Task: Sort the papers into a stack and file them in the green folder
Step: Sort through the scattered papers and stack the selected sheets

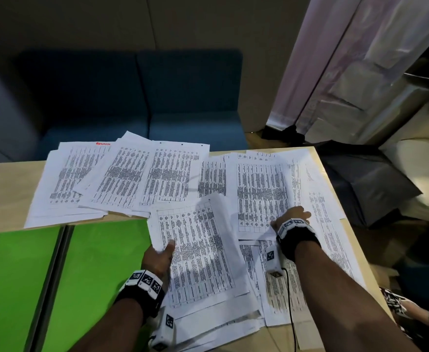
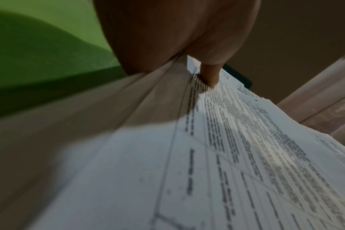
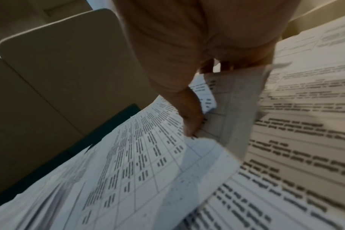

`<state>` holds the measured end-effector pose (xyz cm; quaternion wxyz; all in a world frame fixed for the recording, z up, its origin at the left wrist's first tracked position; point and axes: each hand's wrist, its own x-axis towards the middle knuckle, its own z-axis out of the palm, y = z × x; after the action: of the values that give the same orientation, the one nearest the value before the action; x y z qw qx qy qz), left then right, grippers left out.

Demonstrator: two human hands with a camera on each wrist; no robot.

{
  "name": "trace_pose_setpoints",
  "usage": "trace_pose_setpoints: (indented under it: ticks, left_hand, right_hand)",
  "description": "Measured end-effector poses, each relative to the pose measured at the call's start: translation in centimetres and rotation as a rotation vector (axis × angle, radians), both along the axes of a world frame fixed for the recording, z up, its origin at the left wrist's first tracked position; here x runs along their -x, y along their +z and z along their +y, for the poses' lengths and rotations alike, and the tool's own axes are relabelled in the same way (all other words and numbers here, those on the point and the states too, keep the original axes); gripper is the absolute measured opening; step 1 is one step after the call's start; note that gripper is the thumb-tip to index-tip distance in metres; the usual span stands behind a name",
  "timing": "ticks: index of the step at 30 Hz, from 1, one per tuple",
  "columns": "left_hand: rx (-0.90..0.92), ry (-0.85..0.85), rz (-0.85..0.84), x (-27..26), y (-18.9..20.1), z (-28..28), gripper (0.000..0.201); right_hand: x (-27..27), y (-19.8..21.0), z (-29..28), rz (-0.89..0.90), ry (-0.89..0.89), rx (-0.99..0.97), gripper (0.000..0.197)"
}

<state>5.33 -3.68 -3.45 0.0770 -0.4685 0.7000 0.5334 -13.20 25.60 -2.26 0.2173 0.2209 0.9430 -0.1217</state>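
Right now, seen from the head camera, the green folder (image 1: 56, 275) lies open on the table (image 1: 5, 189), and printed papers (image 1: 122, 174) spread loose beyond it and to its right. Just right of the folder, the left hand (image 1: 158, 256) pinches a gathered stack (image 1: 200, 252) at its left edge, thumb on top. Further right of the folder, the right hand (image 1: 293, 218) grips the lower corner of another sheet (image 1: 261, 189). At the left wrist, the thumb (image 2: 210, 76) presses on the stack's top page, the folder green to its left. At the right wrist, the curled fingers (image 3: 191, 118) clamp a lifted, bent sheet over other pages.
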Motion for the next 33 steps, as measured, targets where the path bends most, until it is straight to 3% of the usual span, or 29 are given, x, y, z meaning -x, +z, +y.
trace_pose_setpoints:
  ticks: [4, 8, 10, 13, 17, 20, 25, 29, 30, 33]
  left_hand:
    - [-0.008, -0.007, -0.014, -0.1, -0.2, -0.2, 0.066]
    - [-0.026, -0.009, -0.028, -0.1, -0.5, -0.3, 0.069]
    - [-0.024, -0.008, -0.05, -0.1, -1.0, -0.4, 0.08]
    - [-0.007, -0.009, -0.075, -0.1, -1.9, -0.5, 0.09]
    - [0.021, -0.034, -0.077, -0.5, -4.7, -0.8, 0.106]
    - [-0.002, -0.041, -0.05, -0.2, -1.7, -0.4, 0.103]
    - [-0.019, -0.011, 0.011, -0.2, -1.2, -0.5, 0.084]
    - [-0.094, 0.04, 0.043, 0.2, -1.4, -0.5, 0.064]
    - [-0.109, 0.06, 0.087, 0.2, -1.1, -0.4, 0.067]
    - [-0.122, 0.077, 0.127, 0.0, -0.9, 0.0, 0.102]
  right_hand:
    - [-0.1, 1.1, 0.1, 0.151, -0.173, 0.312, 0.073]
    - [-0.2, 1.9, 0.3, 0.361, -0.136, 0.316, 0.027]
    - [-0.3, 2.5, 0.7, 0.44, -0.126, 0.318, 0.014]
    - [-0.4, 4.0, 1.7, 0.509, -0.11, 0.367, 0.011]
    - [-0.9, 7.0, 3.0, 0.656, -0.152, 0.426, 0.026]
    - [-1.4, 8.2, 3.6, 0.777, -0.188, 0.494, 0.027]
    - [-4.6, 8.1, 1.9, 0.653, -0.054, 0.648, 0.024]
    - [-7.5, 6.0, -0.4, 0.521, 0.08, 0.61, 0.012]
    - [-8.2, 5.5, -0.9, 0.491, 0.088, 0.624, 0.009]
    - [-10.0, 3.6, -2.4, 0.392, 0.124, 0.634, 0.015]
